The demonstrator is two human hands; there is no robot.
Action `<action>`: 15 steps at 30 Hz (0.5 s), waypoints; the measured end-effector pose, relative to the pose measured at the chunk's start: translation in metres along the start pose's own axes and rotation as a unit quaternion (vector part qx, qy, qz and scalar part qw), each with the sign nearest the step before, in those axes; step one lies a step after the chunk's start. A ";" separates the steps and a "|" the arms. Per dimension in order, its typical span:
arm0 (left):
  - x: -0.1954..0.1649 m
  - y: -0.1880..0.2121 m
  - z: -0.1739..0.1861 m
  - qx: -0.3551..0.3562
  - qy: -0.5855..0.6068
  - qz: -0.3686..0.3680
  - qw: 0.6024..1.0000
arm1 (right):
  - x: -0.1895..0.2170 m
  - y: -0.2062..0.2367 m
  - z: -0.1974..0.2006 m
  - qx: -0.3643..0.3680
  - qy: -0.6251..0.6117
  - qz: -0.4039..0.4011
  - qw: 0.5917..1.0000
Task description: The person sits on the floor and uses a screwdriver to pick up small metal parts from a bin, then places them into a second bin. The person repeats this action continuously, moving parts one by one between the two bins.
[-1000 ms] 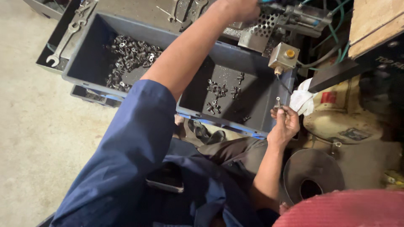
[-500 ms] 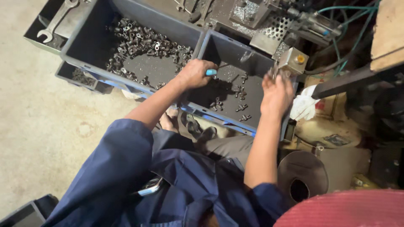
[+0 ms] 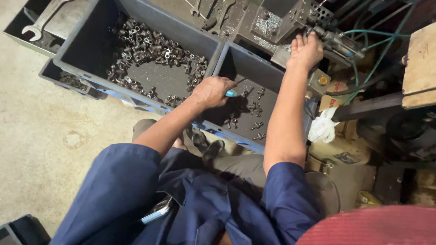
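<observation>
Our left hand (image 3: 211,92) is closed around a thin tool with a blue handle (image 3: 231,93), its tip lost in shadow inside the right grey bin (image 3: 236,61), above scattered small metal fittings (image 3: 254,109). Our right hand (image 3: 306,51) rests on the machine (image 3: 277,20); we cannot tell whether it grips anything. A tan carton with red print (image 3: 334,97) sits half hidden behind a white rag (image 3: 323,128).

Free: bare floor of right bin (image 3: 277,119), few scattered fittings (image 3: 255,109) | Blocked: machine block (image 3: 277,18) and hoses (image 3: 368,41) at upper right | Crowded: left bin (image 3: 91,41), fittings heaped upper centre | Open: concrete floor (image 3: 50,149), left of frame
</observation>
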State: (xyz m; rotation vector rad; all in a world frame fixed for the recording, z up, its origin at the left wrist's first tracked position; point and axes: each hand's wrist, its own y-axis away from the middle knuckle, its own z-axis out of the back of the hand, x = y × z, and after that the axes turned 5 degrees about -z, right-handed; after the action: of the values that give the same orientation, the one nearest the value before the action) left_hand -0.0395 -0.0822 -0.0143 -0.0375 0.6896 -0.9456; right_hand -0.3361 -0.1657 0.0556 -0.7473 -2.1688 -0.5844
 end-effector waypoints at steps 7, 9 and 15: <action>0.001 0.000 0.000 0.000 0.002 0.009 1.000 | 0.003 0.000 0.000 0.097 0.073 -0.017 0.992; 0.000 0.001 0.000 -0.010 0.005 -0.002 1.000 | 0.008 0.009 0.016 0.124 0.162 -0.012 0.979; 0.002 0.005 -0.002 0.001 -0.009 0.001 1.000 | 0.027 0.043 0.102 0.170 0.460 0.313 0.813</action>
State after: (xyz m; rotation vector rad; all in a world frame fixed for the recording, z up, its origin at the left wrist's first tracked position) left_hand -0.0361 -0.0803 -0.0190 -0.0428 0.6716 -0.9430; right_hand -0.3743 -0.0639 0.0217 -0.7114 -0.9878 -0.1231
